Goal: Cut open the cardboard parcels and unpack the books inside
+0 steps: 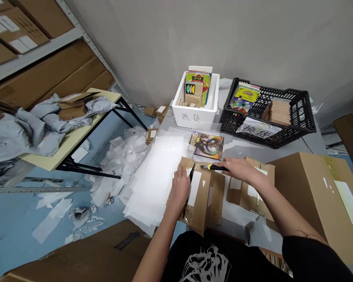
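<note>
A small cardboard box (206, 196) with a white label and clear tape sits on the table in front of my body, its top parted along a seam. My left hand (181, 186) presses down on the box's left side, fingers close together over the flap. In my right hand (238, 168) is a black and yellow box cutter (216, 167), its blade end over the far part of the box. Just beyond lies a colourful book (207, 145). A second cardboard box (260, 176), also labelled and taped, lies under my right forearm.
White foam sheets (159, 172) are stacked on the left. Behind stand a white bin (195, 117) and a black crate (264, 133), both holding books. A large carton (320, 196) is at right. Packing scraps (117, 164) litter the floor near a side table (106, 96).
</note>
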Demonstrator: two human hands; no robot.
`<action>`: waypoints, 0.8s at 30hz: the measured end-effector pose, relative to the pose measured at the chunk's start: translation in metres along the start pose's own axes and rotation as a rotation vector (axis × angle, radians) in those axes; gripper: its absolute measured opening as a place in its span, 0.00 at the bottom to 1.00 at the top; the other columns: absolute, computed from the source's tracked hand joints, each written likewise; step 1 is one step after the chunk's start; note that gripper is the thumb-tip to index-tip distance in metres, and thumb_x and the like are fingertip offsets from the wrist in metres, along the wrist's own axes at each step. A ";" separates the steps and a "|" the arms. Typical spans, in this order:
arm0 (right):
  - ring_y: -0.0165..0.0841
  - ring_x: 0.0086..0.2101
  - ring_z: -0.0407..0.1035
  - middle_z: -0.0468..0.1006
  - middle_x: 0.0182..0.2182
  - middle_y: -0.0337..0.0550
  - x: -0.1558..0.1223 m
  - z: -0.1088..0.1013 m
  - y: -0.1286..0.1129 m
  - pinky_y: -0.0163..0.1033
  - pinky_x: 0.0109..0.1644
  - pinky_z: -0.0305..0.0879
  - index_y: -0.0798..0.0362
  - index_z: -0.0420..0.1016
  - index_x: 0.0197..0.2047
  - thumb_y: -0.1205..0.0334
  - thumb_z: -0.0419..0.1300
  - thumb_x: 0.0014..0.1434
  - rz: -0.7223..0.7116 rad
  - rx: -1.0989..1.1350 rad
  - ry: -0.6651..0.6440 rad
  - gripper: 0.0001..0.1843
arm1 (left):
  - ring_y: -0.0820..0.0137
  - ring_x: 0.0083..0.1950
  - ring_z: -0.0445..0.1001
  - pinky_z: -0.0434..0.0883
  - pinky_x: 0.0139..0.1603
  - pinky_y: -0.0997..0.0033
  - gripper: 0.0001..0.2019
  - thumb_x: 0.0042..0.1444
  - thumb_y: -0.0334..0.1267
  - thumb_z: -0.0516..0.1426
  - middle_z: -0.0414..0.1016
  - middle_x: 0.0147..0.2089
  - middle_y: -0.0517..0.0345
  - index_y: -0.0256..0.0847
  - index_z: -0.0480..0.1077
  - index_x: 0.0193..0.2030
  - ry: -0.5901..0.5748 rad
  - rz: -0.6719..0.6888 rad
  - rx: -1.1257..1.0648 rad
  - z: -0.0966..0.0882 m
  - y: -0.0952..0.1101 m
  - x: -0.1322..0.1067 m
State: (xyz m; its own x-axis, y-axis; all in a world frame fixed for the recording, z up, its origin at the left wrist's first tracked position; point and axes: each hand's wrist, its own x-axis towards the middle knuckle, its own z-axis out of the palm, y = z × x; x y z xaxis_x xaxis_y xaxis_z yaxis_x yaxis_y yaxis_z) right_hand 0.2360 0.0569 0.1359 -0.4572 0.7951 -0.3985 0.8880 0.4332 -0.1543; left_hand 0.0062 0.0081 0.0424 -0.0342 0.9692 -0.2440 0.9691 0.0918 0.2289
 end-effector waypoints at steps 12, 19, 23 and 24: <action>0.34 0.38 0.71 0.75 0.38 0.47 0.066 -0.007 0.009 0.35 0.34 0.57 0.41 0.70 0.57 0.70 0.51 0.63 -0.395 -0.362 0.074 0.22 | 0.55 0.67 0.57 0.62 0.63 0.53 0.27 0.61 0.29 0.45 0.54 0.69 0.44 0.37 0.52 0.68 0.048 0.013 0.024 0.018 0.000 -0.012; 0.35 0.39 0.68 0.76 0.37 0.47 0.080 0.000 0.027 0.36 0.35 0.55 0.45 0.68 0.59 0.73 0.50 0.62 -0.551 -0.415 0.117 0.24 | 0.54 0.66 0.58 0.61 0.63 0.53 0.26 0.61 0.26 0.41 0.53 0.70 0.43 0.34 0.55 0.67 0.042 0.038 0.171 0.020 0.008 -0.022; 0.35 0.39 0.67 0.77 0.35 0.46 0.093 -0.001 0.032 0.36 0.35 0.54 0.49 0.68 0.59 0.76 0.48 0.61 -0.591 -0.389 0.070 0.26 | 0.52 0.65 0.59 0.62 0.62 0.51 0.26 0.61 0.25 0.40 0.53 0.70 0.43 0.34 0.55 0.67 0.045 0.032 0.215 0.020 0.011 -0.023; 0.34 0.39 0.67 0.77 0.34 0.46 0.097 -0.001 0.034 0.36 0.35 0.54 0.49 0.68 0.59 0.77 0.48 0.61 -0.596 -0.383 0.066 0.26 | 0.52 0.65 0.59 0.62 0.62 0.50 0.26 0.61 0.25 0.41 0.53 0.70 0.42 0.34 0.55 0.67 0.048 0.031 0.220 0.020 0.011 -0.023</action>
State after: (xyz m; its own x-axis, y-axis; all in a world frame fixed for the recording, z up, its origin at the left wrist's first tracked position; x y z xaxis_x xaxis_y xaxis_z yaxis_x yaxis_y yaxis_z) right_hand 0.2223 0.1490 0.0931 -0.8725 0.3950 -0.2876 0.4112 0.9115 0.0045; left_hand 0.0229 -0.0174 0.0316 -0.0095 0.9809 -0.1941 0.9996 0.0144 0.0238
